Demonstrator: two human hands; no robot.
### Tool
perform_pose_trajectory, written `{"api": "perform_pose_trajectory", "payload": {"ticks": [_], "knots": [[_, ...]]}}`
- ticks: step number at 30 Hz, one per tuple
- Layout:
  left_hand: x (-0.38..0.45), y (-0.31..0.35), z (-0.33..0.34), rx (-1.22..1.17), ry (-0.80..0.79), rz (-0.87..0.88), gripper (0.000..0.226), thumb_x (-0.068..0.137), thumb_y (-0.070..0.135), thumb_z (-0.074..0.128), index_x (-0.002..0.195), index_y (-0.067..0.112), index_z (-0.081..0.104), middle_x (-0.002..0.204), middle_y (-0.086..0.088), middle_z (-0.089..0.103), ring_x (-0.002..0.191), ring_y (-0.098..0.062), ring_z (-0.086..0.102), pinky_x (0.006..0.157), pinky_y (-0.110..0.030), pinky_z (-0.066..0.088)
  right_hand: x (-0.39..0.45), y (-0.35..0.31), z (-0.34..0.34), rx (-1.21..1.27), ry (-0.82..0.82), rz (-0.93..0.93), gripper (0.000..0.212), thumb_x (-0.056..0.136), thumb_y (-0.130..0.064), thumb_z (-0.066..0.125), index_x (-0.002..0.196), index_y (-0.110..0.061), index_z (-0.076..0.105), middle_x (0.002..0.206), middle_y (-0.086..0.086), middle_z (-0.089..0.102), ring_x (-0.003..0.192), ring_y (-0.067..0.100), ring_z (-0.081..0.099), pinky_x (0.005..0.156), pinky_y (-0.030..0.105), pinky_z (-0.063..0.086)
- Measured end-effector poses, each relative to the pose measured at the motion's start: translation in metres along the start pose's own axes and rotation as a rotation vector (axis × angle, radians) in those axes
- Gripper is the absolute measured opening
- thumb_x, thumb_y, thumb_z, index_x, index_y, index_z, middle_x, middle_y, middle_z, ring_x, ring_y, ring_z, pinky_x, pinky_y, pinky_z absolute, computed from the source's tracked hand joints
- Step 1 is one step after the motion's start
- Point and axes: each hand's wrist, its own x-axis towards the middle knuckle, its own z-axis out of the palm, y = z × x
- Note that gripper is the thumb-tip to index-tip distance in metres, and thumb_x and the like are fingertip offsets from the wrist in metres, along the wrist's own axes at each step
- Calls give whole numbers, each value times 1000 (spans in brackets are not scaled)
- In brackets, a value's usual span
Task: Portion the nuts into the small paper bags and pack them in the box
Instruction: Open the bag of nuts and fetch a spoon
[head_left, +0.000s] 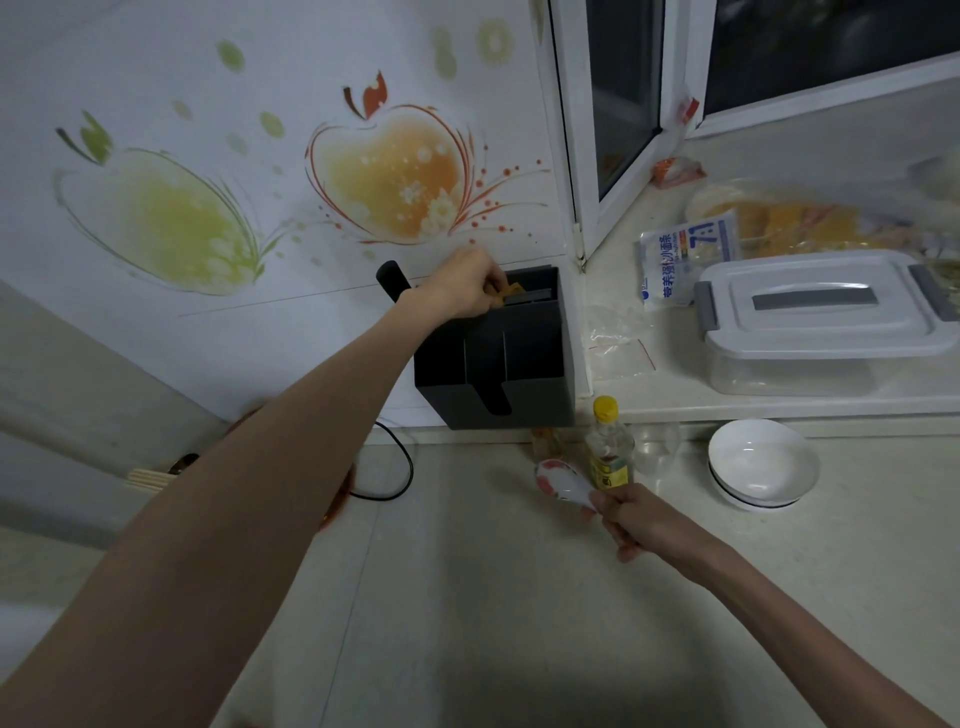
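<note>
The left hand (462, 283) pinches thin brown paper (506, 292) at the black holder's (498, 364) top. It looks light and floppy. The right hand (636, 522) grips a spoon (563, 480).

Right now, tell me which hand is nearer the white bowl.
Right. The right hand, gripping a spoon, sits just left of the white bowl on the counter. The left hand is up at the black holder on the wall, much farther.

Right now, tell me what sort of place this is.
Most likely a home kitchen: a counter with an oil bottle and white bowls, and a black utensil holder on the fruit-patterned wall.
</note>
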Motion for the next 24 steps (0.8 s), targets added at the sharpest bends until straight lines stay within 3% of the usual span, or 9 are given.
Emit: {"api": "perform_pose_trajectory", "payload": {"ticks": [8,13,17,21,24], "knots": [[-16,-3,7,-66,250,-99,11,93,7,60,89,3,69,85,-12,67,87,-26,65,78,-39,53,-6,-5,3,-31,39,11,32,102,-24,37,107,-5,62,57,1,39,49,11,40,52,24,44],[-46,1,-14,-145,506,-91,22,94,14,60,114,9,70,104,-11,71,98,-28,64,84,-39,53,-13,-12,14,-20,86,-7,32,102,-18,35,110,-1,60,56,3,39,48,13,37,49,24,39],[-87,4,-39,-270,785,14,22,91,6,57,107,11,71,97,-4,71,92,-18,65,79,-26,51,-18,-18,26,-57,85,-43,32,102,-14,34,108,6,58,56,2,43,47,13,38,48,22,36],[-135,5,-48,-366,1008,107,29,86,-5,51,108,3,69,92,8,62,84,3,53,74,2,38,-21,-22,43,-97,74,-82,30,102,-12,35,106,4,60,59,2,45,49,12,39,47,21,36],[-165,-4,-44,-351,1031,6,20,89,-1,56,105,1,68,84,6,59,76,-1,50,66,-2,33,-21,-21,56,-115,50,-102,29,102,-11,35,102,1,62,58,3,44,47,11,38,46,21,34]]}}
